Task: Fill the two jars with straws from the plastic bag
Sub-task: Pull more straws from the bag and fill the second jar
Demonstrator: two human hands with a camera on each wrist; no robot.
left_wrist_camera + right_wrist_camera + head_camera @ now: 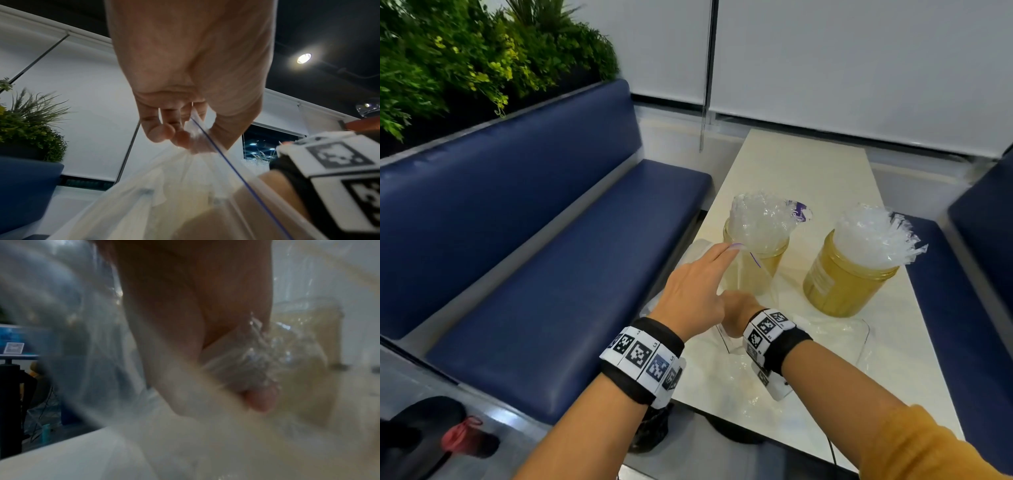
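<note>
Two amber jars stand on the pale table, the left jar [756, 260] and the right jar [840, 281], both stuffed with clear wrapped straws [873, 236]. A clear plastic bag [753, 346] with a blue zip line lies in front of them. My left hand [698, 284] lifts the bag's rim [197, 129], pinched between thumb and fingers. My right hand [736, 308] is inside the bag, mostly hidden by the left one. In the right wrist view its fingers [261, 399] curl around a bunch of wrapped straws [255, 363].
A blue bench [558, 260] runs along the table's [808, 161] left edge, with plants [465, 58] behind it. Another blue seat [962, 281] is at the right. The far half of the table holds nothing. A dark bag lies on the floor [650, 431].
</note>
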